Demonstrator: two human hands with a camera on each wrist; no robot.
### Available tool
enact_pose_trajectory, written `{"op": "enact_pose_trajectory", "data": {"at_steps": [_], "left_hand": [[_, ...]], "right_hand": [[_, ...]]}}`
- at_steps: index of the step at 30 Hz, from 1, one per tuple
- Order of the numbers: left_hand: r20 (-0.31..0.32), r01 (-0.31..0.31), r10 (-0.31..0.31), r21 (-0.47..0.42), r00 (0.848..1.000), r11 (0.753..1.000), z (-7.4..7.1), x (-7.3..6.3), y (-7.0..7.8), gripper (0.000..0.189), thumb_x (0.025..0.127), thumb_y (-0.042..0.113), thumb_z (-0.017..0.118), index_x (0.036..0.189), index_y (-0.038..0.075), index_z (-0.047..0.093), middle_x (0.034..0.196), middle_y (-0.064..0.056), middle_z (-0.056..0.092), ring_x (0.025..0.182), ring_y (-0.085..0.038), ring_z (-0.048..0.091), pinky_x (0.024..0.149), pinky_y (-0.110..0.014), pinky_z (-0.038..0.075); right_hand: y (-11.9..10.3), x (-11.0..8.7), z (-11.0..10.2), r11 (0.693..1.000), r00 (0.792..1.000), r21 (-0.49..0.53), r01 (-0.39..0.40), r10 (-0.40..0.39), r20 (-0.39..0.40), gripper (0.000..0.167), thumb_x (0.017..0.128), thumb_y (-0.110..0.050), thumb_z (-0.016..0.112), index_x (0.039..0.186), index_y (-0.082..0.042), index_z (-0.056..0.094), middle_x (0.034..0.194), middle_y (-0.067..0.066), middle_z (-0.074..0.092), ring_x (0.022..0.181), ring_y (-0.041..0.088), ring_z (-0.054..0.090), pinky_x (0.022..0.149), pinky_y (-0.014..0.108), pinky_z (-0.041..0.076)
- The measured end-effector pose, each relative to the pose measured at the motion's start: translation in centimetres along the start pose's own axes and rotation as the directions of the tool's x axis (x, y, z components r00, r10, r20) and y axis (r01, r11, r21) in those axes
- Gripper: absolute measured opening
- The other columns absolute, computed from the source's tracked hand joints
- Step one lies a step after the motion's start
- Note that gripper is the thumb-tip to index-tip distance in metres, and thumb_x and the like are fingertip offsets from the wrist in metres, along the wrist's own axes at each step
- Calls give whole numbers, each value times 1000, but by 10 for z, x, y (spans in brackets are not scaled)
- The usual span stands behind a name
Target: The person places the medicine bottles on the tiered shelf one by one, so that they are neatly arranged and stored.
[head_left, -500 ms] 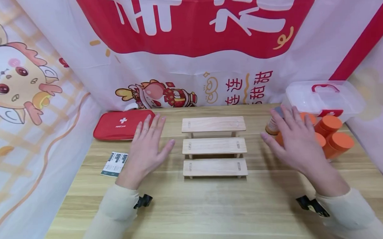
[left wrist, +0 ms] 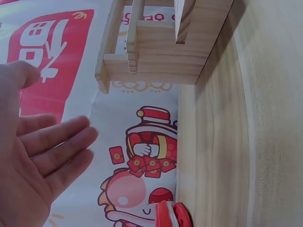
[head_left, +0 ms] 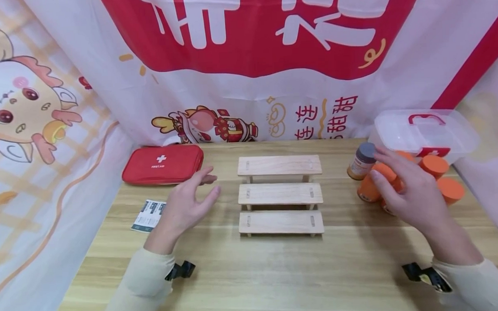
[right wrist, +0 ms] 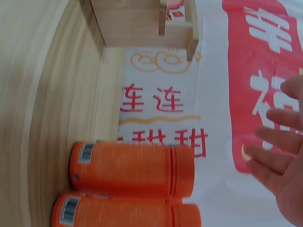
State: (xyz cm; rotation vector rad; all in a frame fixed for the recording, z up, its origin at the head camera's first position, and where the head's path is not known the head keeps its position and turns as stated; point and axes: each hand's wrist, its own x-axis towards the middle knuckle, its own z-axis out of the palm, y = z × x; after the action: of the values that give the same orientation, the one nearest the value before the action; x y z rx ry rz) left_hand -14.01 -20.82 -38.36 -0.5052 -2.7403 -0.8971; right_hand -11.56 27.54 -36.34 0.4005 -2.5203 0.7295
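Note:
My left hand (head_left: 186,203) hovers over the table left of a three-tier wooden step rack (head_left: 280,193), fingers relaxed and holding nothing. In the left wrist view the left hand (left wrist: 42,161) shows an empty palm. My right hand (head_left: 415,191) is above a group of orange bottles (head_left: 369,188), with loosely extended fingers. The right wrist view shows the right hand (right wrist: 279,146) apart from two orange bottles (right wrist: 128,168) that stand side by side. A grey-capped bottle (head_left: 362,161) stands just left of the orange ones, and the right hand partly hides the group in the head view.
A red first-aid pouch (head_left: 163,164) lies at the back left, with a printed card (head_left: 149,216) in front of it. At the back right stands a clear plastic box (head_left: 400,127) with a red handle. A printed cloth (head_left: 255,86) hangs behind the table (head_left: 278,273).
The left hand has turned with its fingers less spread. The right hand has shifted right, uncovering the grey-capped bottle and more of the orange bottles. The view has shifted slightly.

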Motion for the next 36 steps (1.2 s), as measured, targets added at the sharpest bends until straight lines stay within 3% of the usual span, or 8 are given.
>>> {"op": "enact_pose_trajectory", "data": {"at_steps": [2, 8, 10, 20, 26, 28, 32, 36], "left_hand": [[18, -13, 13, -18, 1000, 1000, 1, -1, -2, 56, 104, 35, 72, 151, 8, 59, 134, -9, 77, 128, -33, 72, 113, -58, 56], [99, -13, 14, -12, 995, 1000, 6, -9, -8, 52, 105, 34, 71, 149, 10, 61, 136, -6, 76, 128, -28, 72, 111, -54, 58], [128, -8, 9, -10, 992, 1000, 8, -12, -10, 52, 105, 34, 72, 150, 10, 62, 137, -6, 75, 130, -28, 71, 111, -54, 58], [260, 10, 13, -87, 966, 996, 15, -21, -18, 43, 105, 27, 73, 144, 11, 67, 142, -6, 73, 134, -32, 68, 115, -58, 54], [356, 51, 16, -178, 934, 983, 21, -26, -21, 43, 105, 27, 73, 145, 12, 67, 147, -6, 70, 133, -33, 67, 116, -59, 53], [377, 66, 13, -196, 926, 978, 23, -26, -20, 46, 104, 28, 74, 146, 11, 66, 147, -6, 69, 134, -33, 66, 116, -59, 53], [431, 119, -10, -225, 902, 967, 27, -26, -18, 52, 102, 30, 77, 148, 10, 64, 149, -5, 68, 138, -32, 64, 119, -58, 50], [487, 186, -34, -268, 873, 945, 31, -27, -16, 58, 101, 34, 78, 151, 11, 60, 151, -5, 67, 142, -30, 62, 123, -57, 47]], "right_hand": [[6, -2, -1, 1000, 1000, 24, 18, -18, -10, 55, 95, -12, 81, 148, -14, 67, 150, 15, 67, 134, 40, 62, 101, -7, 29], [23, -11, -7, 997, 1000, 71, 11, -10, -24, 55, 95, -6, 81, 146, -20, 69, 139, 17, 73, 131, -15, 51, 102, -7, 29], [29, -14, -11, 996, 999, 85, 24, -21, -41, 55, 92, 0, 80, 144, -15, 71, 136, 20, 73, 129, -25, 43, 104, -6, 31], [60, -37, -28, 998, 997, 30, -57, 58, -45, 42, 96, 3, 76, 137, -4, 71, 131, 23, 71, 125, -24, 37, 103, -9, 25], [78, -52, -36, 997, 988, 37, -74, 78, -130, 38, 94, 9, 74, 131, 6, 71, 138, -40, 57, 127, -28, 39, 110, -5, 25], [83, -56, -37, 995, 981, 56, -87, 95, -167, 35, 95, 9, 73, 130, 9, 70, 136, -51, 48, 129, -29, 38, 115, 0, 24], [96, -64, -37, 986, 962, 130, -103, 132, -240, 34, 99, 3, 71, 131, 13, 68, 141, -44, 52, 136, -23, 43, 123, 7, 26], [107, -70, -36, 945, 917, 239, -223, 286, -277, 42, 101, -1, 69, 142, 2, 67, 146, -32, 58, 137, -12, 49, 122, 8, 30]]}}
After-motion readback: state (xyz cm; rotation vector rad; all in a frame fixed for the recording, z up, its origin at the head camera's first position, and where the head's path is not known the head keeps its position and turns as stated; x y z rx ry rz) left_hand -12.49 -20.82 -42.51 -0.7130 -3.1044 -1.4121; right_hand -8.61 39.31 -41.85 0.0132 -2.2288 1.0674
